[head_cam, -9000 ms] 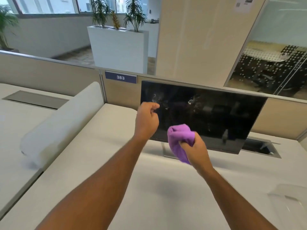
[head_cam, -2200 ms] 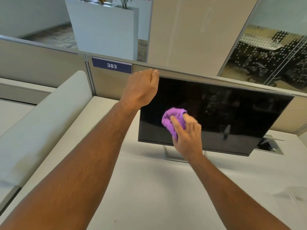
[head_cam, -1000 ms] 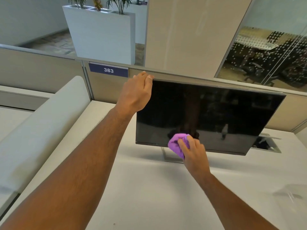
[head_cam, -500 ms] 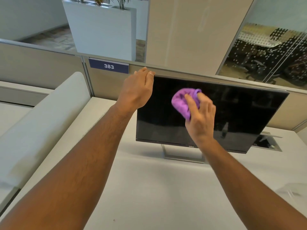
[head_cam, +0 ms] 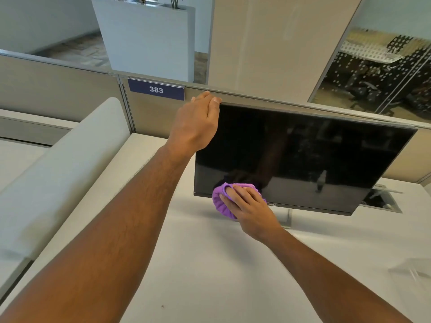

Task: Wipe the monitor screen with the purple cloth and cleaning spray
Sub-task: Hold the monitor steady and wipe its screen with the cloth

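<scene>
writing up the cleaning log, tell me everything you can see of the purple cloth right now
The purple cloth is a soft, bunched piece of fabric, its edge gathered into small ridges, microfibre by the look of it. The right hand lies over it with fingers spread and presses it against the bottom edge of the flat black monitor, left of the maker's logo. Its lower part hangs below the bezel, above the white desk. Only its left and upper edges show; the rest is hidden under the hand. Whether it is damp cannot be told.
</scene>
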`<state>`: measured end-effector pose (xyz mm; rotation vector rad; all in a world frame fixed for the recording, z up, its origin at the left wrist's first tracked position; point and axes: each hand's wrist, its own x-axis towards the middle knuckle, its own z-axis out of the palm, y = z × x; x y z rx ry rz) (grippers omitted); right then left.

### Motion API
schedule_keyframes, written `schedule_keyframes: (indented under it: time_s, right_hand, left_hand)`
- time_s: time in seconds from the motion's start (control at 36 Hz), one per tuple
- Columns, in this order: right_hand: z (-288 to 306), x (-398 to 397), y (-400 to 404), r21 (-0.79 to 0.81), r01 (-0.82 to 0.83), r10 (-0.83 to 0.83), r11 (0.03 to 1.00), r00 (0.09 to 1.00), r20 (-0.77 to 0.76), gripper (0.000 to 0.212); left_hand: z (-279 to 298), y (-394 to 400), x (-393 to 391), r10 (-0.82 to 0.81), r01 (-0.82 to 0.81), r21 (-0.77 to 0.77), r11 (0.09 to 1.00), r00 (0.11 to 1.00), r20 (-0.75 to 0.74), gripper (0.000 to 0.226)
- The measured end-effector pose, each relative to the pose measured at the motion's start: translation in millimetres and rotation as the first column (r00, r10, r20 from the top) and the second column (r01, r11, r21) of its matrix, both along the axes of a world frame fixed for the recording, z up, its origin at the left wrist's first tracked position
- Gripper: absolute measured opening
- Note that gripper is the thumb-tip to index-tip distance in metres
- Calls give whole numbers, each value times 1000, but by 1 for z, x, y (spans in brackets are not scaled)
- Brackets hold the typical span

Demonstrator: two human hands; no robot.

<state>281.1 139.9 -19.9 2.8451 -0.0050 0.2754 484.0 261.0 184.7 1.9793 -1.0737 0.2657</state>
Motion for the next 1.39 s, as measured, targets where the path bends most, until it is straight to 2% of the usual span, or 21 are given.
schedule_keyframes:
  time_s: [0.08, 0.28, 0.39, 0.47, 0.61, 0.72, 0.86, 0.97, 1.14, 1.22, 1.39]
  right_hand:
    - [1, -18, -12, -10, 24, -24, 1000, 1000, -19, 80]
    - [5, -75, -49, -31, 167, -165, 985, 985, 48, 72]
    - [7, -78, -50, -20, 210, -208, 978, 976, 68, 67]
    - [9, -63, -39, 9, 194, -195, 981, 979, 63, 65]
    - [14, -18, -5, 27, 75, -75, 997, 997, 20, 68]
    - [16, 25, 31, 18, 11, -10, 1000, 998, -59, 74]
    - [21, 70, 68, -31, -12, 8, 999, 992, -128, 69]
    - [22, 83, 76, -27, -3, -2, 1000, 985, -175, 75]
    - [21, 57, 49, 45, -28, 36, 999, 980, -193, 76]
    - [16, 27, 26, 60, 17, -4, 998, 980, -199, 73]
    - [12, -42, -20, 100, 134, -123, 986, 987, -106, 63]
  left_hand:
    - [1, 1, -1, -7, 7, 2, 1000, 1000, -6, 46]
    - [3, 3, -5, -6, 6, 12, 1000, 1000, -13, 45]
    - [4, 2, -7, 11, -11, 3, 1000, 1000, -4, 45]
    - [4, 2, -6, 17, -17, -12, 1000, 1000, -1, 45]
    - [2, 0, -5, 37, -37, -15, 999, 999, 25, 45]
    - [-1, -1, -3, 49, -48, -7, 999, 998, 42, 46]
    - [-3, -2, -1, 64, -65, 13, 998, 996, 67, 46]
    - [-4, -4, 1, 74, -75, 14, 997, 995, 70, 46]
    - [-3, -3, 1, 45, -46, 19, 999, 997, 56, 46]
    - [-3, -2, 1, 32, -33, 21, 999, 998, 45, 46]
    - [-1, 0, -2, 23, -24, 16, 1000, 999, 27, 45]
